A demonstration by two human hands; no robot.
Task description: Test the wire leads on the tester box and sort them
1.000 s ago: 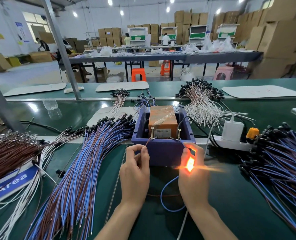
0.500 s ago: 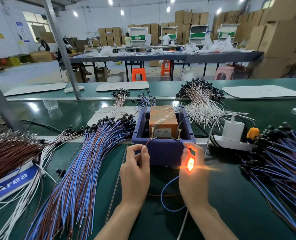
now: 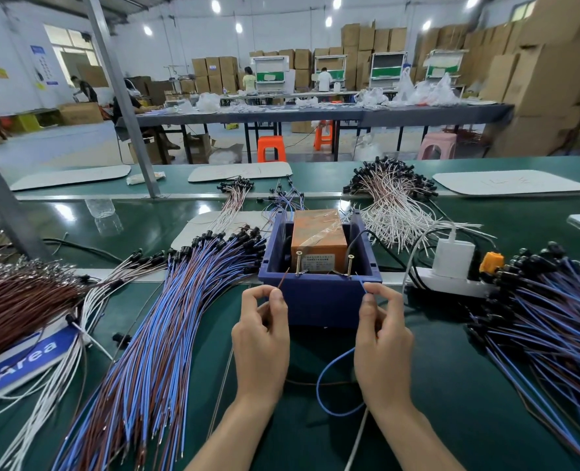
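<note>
the wire lead [image 3: 329, 379] was looped just in front of the tester box [image 3: 319, 294], its brown end pinched in the left hand [image 3: 261, 334] and its blue end in the right hand [image 3: 382, 334]. both tips were held just short of the two upright screws [image 3: 350, 265] behind the box's near wall, each hand nearest its own screw. the blue-and-brown bundle [image 3: 166, 317] was spread on the surface left of the box.
</note>
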